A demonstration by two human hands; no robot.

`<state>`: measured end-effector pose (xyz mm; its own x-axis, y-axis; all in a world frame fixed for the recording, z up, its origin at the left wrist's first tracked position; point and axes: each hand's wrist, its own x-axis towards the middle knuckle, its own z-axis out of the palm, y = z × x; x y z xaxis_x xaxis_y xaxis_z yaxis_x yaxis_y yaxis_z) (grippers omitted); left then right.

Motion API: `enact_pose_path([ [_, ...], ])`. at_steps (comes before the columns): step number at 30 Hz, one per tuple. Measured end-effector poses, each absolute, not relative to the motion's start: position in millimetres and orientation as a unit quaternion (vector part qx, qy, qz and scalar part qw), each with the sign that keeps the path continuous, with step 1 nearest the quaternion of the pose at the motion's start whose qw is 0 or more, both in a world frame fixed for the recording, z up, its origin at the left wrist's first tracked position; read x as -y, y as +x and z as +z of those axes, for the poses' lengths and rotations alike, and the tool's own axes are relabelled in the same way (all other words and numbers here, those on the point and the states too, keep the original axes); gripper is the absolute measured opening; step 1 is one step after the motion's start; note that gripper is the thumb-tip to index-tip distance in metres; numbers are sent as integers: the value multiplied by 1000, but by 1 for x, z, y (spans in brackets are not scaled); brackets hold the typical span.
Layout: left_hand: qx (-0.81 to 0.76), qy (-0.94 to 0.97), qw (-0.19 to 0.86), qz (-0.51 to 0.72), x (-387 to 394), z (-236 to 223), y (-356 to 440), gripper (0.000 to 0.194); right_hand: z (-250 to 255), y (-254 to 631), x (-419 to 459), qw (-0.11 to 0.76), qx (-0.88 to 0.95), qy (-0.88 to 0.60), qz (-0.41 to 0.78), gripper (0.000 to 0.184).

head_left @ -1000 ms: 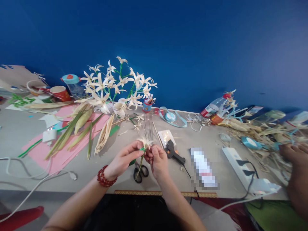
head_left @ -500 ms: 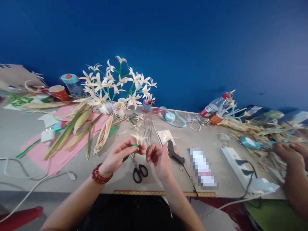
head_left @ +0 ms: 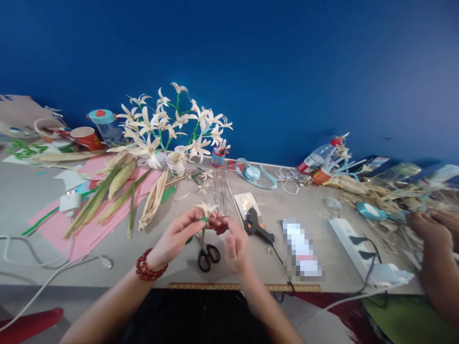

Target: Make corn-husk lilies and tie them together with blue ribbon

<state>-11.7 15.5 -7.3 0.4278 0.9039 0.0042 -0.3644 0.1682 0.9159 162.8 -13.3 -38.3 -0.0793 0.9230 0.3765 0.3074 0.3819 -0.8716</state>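
Note:
My left hand (head_left: 179,234), with a red bead bracelet on the wrist, pinches a small cream paper flower (head_left: 205,209) by its green-wrapped stem. My right hand (head_left: 231,239) meets it from the right, fingertips closed on the same stem just under the bloom. Both hands hover above the grey table (head_left: 28,196). Black-handled scissors (head_left: 208,255) lie on the table right below them.
A vase of finished cream flowers (head_left: 172,126) stands at the back. Husks lie on pink paper (head_left: 89,229) at left. A black glue gun (head_left: 256,225), thin wires (head_left: 220,191), a white power strip (head_left: 358,248) and blue ribbon rolls lie around. Another person's hands (head_left: 430,229) work at far right.
The flower and both hands have shifted slightly left. My right hand came off the stem half a second ago and has closed on it again.

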Motion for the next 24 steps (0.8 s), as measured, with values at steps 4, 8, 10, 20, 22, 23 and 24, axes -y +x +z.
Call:
enact_pose_path([
  [4, -284, 442, 706, 474, -16, -10, -10, 7, -37, 161, 15, 462, 714, -467, 243, 39],
  [8, -275, 400, 706, 515, -21, -11, -13, 4, -38, 160, 16, 457, 730, -452, 234, 40],
  [10, -271, 379, 705, 535, -26, -11, -17, 3, -39, 162, 17, 457, 726, -449, 251, 40],
  [20, -308, 375, 645, 590, -48, -14, -39, 6, -47, 193, 27, 365, 761, -513, 157, 41],
  [22, -318, 376, 642, 588, -49, -17, -41, 7, -44, 217, 37, 376, 748, -524, 157, 35],
  [23, -322, 378, 643, 583, -49, -19, -42, 7, -42, 232, 45, 395, 732, -535, 147, 29],
  [24, -325, 381, 645, 577, -49, -21, -43, 7, -38, 250, 53, 439, 696, -557, 115, 22],
])
